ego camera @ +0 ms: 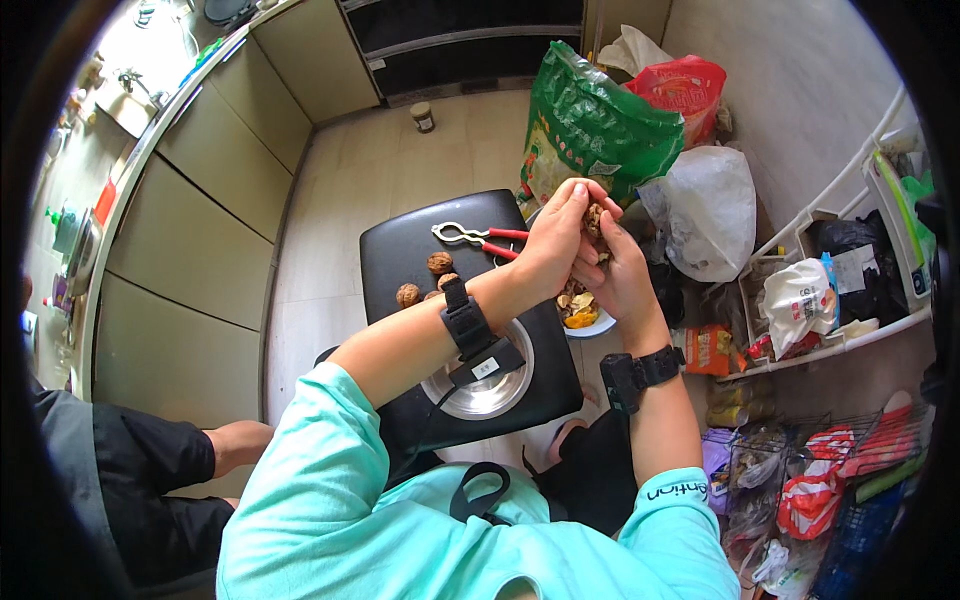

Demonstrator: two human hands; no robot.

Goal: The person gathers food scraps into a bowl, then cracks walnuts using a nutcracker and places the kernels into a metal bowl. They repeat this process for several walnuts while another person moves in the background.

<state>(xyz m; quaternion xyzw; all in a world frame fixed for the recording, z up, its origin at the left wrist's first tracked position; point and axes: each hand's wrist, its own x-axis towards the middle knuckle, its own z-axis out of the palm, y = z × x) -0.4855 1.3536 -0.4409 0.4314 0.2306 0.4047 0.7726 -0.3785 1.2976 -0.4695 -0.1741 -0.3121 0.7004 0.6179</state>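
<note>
My left hand (553,238) and my right hand (622,266) are cupped together beyond the right side of a black padded stool (553,379). A cracked walnut (594,219) is held between them. Below my hands, partly hidden, stands a bowl (598,329) with shell pieces and yellow peel. A nutcracker (469,235) with red handles lies on the stool, near my left hand. Several whole walnuts (439,262) rest there too, some partly hidden by my left forearm. Under that forearm is a shiny metal bowl (480,405), its inside partly covered.
A large green plastic bag (600,120) and a white plastic bag (712,214) stand beyond my hands. A white rack (840,352) with packages lines the right side. Cabinets (187,225) run along the left. A jar (422,117) stands on the floor. Another person's leg (142,450) is at lower left.
</note>
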